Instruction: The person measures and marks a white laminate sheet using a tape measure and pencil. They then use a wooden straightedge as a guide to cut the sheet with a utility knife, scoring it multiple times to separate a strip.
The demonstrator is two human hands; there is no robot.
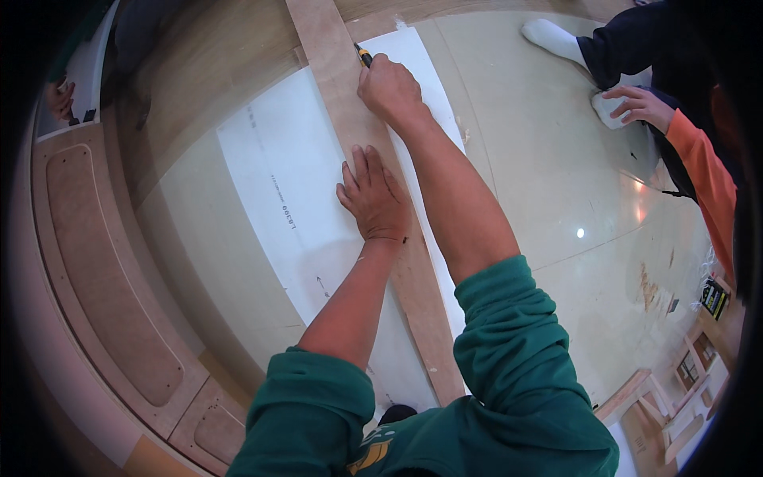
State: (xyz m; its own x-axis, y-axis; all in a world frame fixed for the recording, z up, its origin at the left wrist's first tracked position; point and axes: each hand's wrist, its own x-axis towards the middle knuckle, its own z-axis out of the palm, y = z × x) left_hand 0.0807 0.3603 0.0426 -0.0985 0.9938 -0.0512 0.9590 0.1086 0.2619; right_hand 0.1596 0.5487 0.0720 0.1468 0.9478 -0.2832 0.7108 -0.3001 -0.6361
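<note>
A long, straight wooden board [425,326] lies across a white printed sheet [270,171] that is spread on the floor. My left hand [373,197] rests flat on the middle of the board, fingers spread, holding nothing. Farther ahead, my right hand [391,89] is closed around a black and yellow utility knife [364,56] at the board's right edge. The knife's tip meets that edge; its blade is too small to make out. A strip of the sheet shows to the right of the board.
At the right sits a person with an orange sleeve [703,171] and white socks [552,40]. Another person's hand [60,99] shows at far left. A wooden panel [103,262] stands along the left. Wooden frames [679,397] and a small dark package [714,298] lie at lower right.
</note>
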